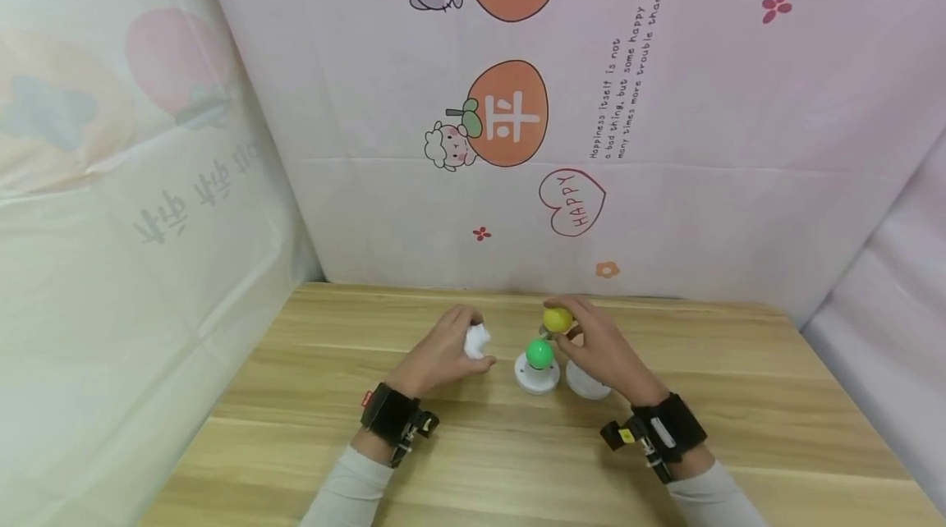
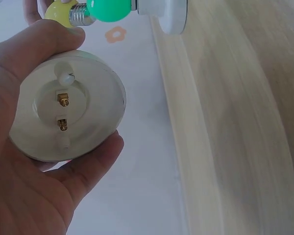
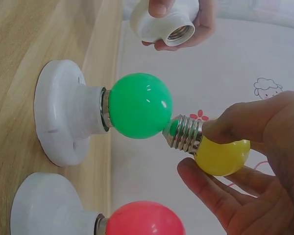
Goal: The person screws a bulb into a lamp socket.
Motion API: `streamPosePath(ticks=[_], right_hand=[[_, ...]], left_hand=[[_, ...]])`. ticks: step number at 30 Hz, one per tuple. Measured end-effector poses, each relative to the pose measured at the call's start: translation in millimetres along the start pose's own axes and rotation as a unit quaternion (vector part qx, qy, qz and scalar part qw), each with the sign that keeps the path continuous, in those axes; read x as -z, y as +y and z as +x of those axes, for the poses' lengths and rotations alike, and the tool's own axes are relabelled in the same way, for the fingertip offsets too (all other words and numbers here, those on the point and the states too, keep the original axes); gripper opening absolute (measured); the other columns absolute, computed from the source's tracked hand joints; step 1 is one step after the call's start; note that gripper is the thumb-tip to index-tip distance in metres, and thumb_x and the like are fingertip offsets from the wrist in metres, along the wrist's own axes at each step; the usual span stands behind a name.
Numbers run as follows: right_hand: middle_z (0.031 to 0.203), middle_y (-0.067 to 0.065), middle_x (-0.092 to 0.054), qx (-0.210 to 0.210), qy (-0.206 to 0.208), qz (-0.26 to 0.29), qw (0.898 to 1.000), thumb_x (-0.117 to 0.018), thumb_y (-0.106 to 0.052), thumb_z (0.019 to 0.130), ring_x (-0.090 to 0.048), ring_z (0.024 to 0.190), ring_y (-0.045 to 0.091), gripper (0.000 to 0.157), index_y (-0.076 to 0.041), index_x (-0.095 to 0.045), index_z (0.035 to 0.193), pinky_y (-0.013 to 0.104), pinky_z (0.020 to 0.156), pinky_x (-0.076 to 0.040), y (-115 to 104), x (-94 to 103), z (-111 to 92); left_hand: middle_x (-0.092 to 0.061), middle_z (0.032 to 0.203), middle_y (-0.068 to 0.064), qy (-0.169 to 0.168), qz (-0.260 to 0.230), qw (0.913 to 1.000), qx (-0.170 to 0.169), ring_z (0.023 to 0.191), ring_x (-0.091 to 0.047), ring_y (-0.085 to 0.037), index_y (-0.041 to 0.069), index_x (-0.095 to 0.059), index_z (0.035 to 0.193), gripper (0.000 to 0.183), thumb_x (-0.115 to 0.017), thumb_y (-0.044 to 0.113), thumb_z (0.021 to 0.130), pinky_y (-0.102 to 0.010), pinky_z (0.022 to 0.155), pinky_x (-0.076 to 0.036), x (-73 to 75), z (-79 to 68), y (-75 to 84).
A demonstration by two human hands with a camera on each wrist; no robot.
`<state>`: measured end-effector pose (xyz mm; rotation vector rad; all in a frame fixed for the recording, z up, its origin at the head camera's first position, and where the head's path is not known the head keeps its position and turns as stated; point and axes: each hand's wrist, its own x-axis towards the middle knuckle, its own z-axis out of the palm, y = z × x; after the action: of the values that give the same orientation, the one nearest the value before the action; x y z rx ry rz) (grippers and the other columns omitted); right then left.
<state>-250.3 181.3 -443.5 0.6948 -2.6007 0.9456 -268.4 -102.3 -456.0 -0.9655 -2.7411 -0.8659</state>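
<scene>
My left hand grips a white lamp holder by its rim, held above the table. In the left wrist view its underside shows two brass screws; the right wrist view shows its threaded mouth. My right hand pinches a yellow bulb, metal screw base pointing toward the green bulb; whether they touch I cannot tell. That green bulb sits in a second white lamp holder standing on the table. Beside it, a red bulb is in a third holder, which my right hand partly covers in the head view.
The wooden table meets a printed cloth backdrop just behind the holders. Another cloth hangs at the left. Each wrist wears a black strap with a small camera.
</scene>
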Motion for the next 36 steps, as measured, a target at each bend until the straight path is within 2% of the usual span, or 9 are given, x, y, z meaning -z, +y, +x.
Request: streamPosePath(ticks=[4,13,24,36], right_hand=[[0.121,-0.001,-0.054,0.004,0.005,0.000,1.000,-0.070,-0.006,0.084,-0.055,0.101,0.013,0.056,-0.018,-0.049,0.135,0.030,0.074,-0.055,1.2,1.2,-0.9],[0.122,0.002,-0.054,0.029,0.026,0.002,0.999,-0.072,-0.002,0.081,-0.055,0.103,0.014,0.057,-0.014,-0.051,0.132,0.029,0.074,-0.056,-4.3,4.8,-3.0],[0.119,-0.005,-0.054,0.040,0.015,0.012,0.999,-0.074,-0.007,0.081,-0.055,0.102,0.011,0.053,-0.014,-0.049,0.128,0.027,0.078,-0.055,-15.6,2.3,-3.6],[0.118,-0.002,-0.058,0.039,0.008,0.051,0.998,-0.075,-0.009,0.081,-0.057,0.106,0.017,0.051,-0.011,-0.051,0.126,0.028,0.079,-0.055,-24.8,-4.6,-2.7]], left_hand=[[-0.046,0.108,0.003,0.001,-0.003,1.0000,0.001,0.093,-0.048,-0.012,0.010,-0.048,0.119,0.058,-0.075,0.041,0.078,-0.023,0.073,-0.050,-1.8,2.7,2.6],[-0.045,0.110,0.006,0.004,-0.006,0.9998,-0.021,0.094,-0.046,-0.010,0.018,-0.049,0.114,0.049,-0.075,0.039,0.078,-0.023,0.074,-0.050,-2.0,1.9,7.7],[-0.043,0.106,0.005,0.007,-0.014,0.9992,-0.037,0.094,-0.045,-0.011,0.016,-0.047,0.112,0.049,-0.076,0.035,0.078,-0.022,0.074,-0.048,-2.3,2.2,11.1],[-0.044,0.107,0.006,0.009,-0.011,0.9981,-0.060,0.095,-0.045,-0.010,0.016,-0.049,0.112,0.047,-0.075,0.036,0.079,-0.021,0.075,-0.048,-3.3,3.3,15.1]])
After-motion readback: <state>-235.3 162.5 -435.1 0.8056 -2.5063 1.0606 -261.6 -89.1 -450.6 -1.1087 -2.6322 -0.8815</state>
